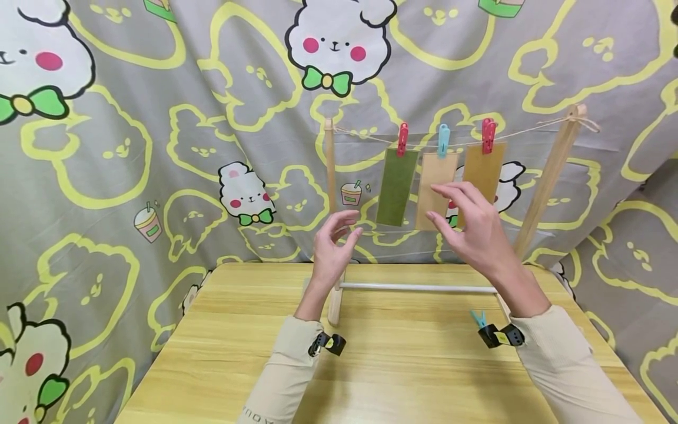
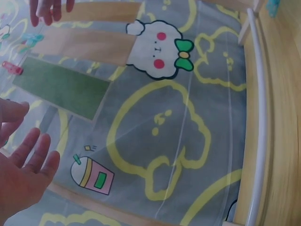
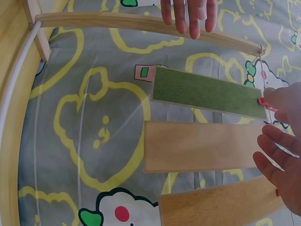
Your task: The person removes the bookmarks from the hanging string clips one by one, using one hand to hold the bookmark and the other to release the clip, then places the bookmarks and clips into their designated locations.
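Note:
Three cloth-like rectangles hang side by side from a thin string [image 1: 365,136]: a green one [image 1: 394,187], a beige one [image 1: 430,176] and a mustard-brown one [image 1: 484,172]. A red clothespin [image 1: 403,139] clips the green piece, a light blue clothespin [image 1: 443,141] the beige, and red pinning [image 1: 488,136] the brown. My left hand [image 1: 332,244] is raised left of the green piece, fingers loosely bent and nothing between them. In front of the beige and brown pieces hovers my right hand [image 1: 474,229], thumb and fingers apart, holding nothing; it hides their lower parts.
The string runs between a left wooden post [image 1: 331,168] and a right wooden post [image 1: 548,182]. A white rod [image 1: 418,287] joins their feet on the wooden table [image 1: 402,371]. Another light blue clothespin [image 1: 479,318] lies near the right wrist. Behind hangs a patterned grey curtain [image 1: 201,129].

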### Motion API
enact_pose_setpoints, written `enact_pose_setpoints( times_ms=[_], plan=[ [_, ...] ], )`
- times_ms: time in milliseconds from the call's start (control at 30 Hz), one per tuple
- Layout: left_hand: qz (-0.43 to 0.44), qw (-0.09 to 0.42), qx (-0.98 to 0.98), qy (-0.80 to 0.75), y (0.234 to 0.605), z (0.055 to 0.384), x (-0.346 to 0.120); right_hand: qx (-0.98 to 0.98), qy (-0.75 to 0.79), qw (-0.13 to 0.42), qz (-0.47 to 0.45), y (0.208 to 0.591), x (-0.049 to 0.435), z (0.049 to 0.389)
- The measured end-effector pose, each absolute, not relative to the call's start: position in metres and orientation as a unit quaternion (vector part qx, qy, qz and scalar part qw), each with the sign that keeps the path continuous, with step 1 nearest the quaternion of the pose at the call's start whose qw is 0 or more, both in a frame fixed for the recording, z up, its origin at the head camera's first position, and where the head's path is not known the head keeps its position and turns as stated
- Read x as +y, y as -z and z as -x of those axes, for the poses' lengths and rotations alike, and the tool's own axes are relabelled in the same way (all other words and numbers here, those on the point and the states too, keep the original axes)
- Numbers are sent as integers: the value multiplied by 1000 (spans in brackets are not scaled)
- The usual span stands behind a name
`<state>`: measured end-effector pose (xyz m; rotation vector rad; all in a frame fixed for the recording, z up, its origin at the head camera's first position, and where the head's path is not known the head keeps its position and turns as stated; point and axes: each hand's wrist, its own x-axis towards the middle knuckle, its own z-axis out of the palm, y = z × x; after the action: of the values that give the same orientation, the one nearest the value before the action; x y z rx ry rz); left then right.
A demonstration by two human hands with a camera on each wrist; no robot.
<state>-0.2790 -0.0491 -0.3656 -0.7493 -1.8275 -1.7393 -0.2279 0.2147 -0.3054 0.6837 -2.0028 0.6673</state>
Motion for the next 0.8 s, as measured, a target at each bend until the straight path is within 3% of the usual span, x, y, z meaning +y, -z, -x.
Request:
enact_pose_setpoints(
  times_ms=[467,800],
  plan=[
    [276,230,-658,662,338,257,-40,-797,-252,460,-298,285,214,233],
    [279,227,-645,674,360,286,-34,-811,-227,447,-302,264,212,236]
  ],
)
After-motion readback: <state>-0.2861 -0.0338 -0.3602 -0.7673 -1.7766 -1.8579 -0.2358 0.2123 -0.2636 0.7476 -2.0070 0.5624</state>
